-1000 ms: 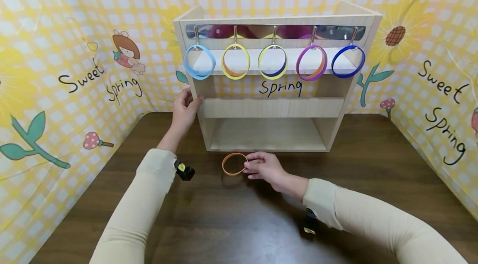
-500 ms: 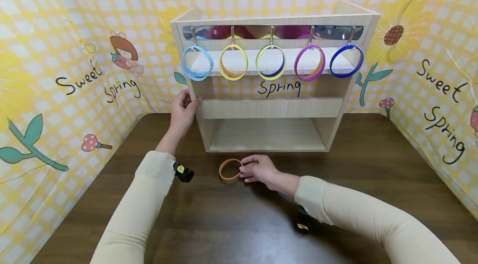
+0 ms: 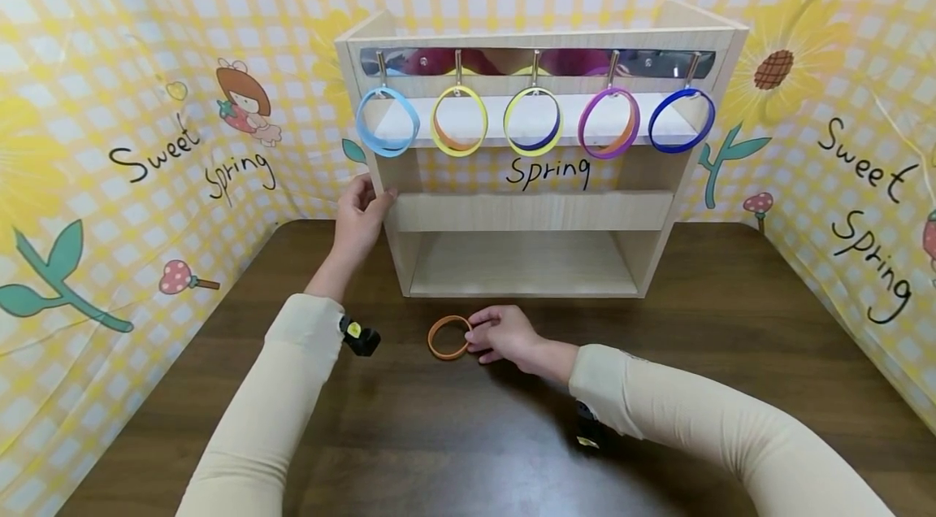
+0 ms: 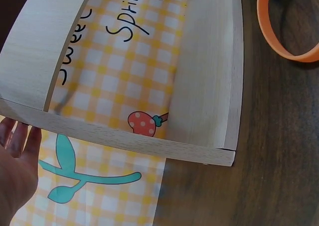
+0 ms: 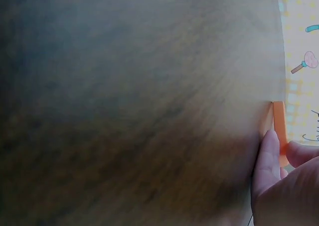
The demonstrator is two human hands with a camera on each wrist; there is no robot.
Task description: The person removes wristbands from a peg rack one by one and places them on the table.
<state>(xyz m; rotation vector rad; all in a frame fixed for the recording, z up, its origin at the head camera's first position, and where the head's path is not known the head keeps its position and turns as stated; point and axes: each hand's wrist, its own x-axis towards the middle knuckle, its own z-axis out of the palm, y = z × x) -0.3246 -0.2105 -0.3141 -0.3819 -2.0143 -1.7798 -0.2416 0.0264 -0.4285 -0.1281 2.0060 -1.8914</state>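
Observation:
In the head view my left hand (image 3: pixel 358 216) grips the left side panel of a pale wooden shelf unit (image 3: pixel 534 212), thumb at its front edge. The left wrist view shows its fingers (image 4: pixel 19 140) going behind that panel. My right hand (image 3: pixel 509 334) pinches the right side of an orange silicone wristband (image 3: pixel 431 341) between thumb and fingers. That band lies nearly flat, at or just over the dark tabletop, in front of the unit. The right wrist view has the orange band edge-on, with the thumb (image 5: pixel 301 154) on one side and fingers on the other.
A metal hook strip (image 3: pixel 537 62) crosses the unit's top. From its hooks hang a light blue band (image 3: pixel 387 150), a yellow and orange one (image 3: pixel 459 151), a yellow and blue one (image 3: pixel 534 151), a purple one (image 3: pixel 607 154) and a dark blue one (image 3: pixel 680 148). Patterned cloth surrounds the table.
The right hand has brought the orange wristband slightly left and toward the person, and the band has tipped flatter toward the table. The left hand stays on the shelf unit.

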